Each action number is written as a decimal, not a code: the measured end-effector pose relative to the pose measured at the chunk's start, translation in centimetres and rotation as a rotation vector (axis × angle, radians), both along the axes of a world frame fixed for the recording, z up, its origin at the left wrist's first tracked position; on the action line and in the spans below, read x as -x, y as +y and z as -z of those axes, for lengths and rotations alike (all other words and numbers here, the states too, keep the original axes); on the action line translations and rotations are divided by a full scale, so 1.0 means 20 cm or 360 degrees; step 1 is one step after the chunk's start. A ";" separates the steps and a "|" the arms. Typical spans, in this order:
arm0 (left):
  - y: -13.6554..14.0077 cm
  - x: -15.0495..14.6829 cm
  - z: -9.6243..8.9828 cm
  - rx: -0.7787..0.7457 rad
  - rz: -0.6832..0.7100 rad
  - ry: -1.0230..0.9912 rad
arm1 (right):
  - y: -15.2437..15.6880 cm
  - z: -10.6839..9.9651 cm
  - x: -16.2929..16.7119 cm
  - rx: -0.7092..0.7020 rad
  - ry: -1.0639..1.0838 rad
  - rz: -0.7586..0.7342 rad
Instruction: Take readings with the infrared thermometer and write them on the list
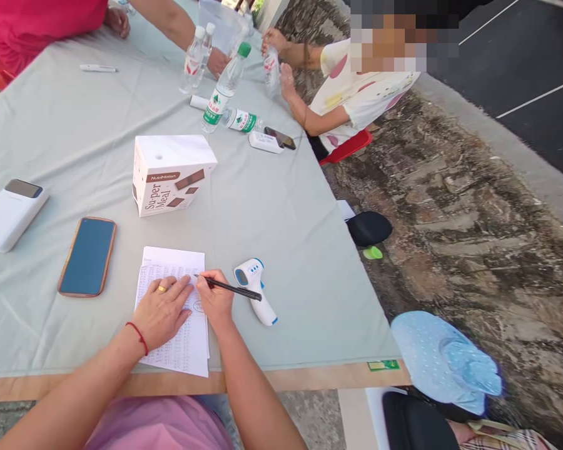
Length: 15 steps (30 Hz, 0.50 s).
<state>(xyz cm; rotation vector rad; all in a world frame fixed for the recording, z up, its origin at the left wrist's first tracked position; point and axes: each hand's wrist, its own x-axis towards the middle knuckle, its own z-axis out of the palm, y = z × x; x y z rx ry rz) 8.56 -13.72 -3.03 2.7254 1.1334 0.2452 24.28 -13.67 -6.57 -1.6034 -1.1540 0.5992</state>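
Several sheets of paper (pixel 178 350) covered in rows of small writing lie at the table's near edge. My left hand (pixel 163 309) rests flat on them, fingers stretched out, with a gold ring and a red string at the wrist. A black pen (pixel 239 290) is gripped in my right hand (pixel 216 300), its tip at the upper right part of the top sheet. One spot of writing beside that hand is circled. Just to the right lies a white and blue forehead thermometer (pixel 257 290), apart from my hand.
Left of the papers lie a phone (pixel 88 256) and a white power bank (pixel 12 215). Beyond them stands a Super Meal box (pixel 173 175). Water bottles (pixel 223 87) stand and lie farther back, near two other people. A light blue hat (pixel 443 356) is off the right corner.
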 end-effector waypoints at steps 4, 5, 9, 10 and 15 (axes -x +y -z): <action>0.00 0.00 0.00 -0.0010 -0.0003 0.0003 | 0.00 0.01 0.00 0.0037 -0.0006 -0.0007; 0.00 0.00 0.00 -0.0010 -0.0003 0.0004 | 0.00 0.01 0.00 0.0041 -0.0003 -0.0008; 0.00 0.00 0.00 -0.0006 0.0004 0.0009 | -0.01 0.01 0.00 0.0029 0.0009 -0.0024; 0.00 0.00 0.00 -0.0009 0.0001 0.0009 | -0.01 0.01 0.00 0.0027 0.0008 -0.0025; 0.00 0.00 0.00 -0.0019 -0.0001 0.0009 | -0.01 0.00 0.01 0.0032 0.0009 0.0026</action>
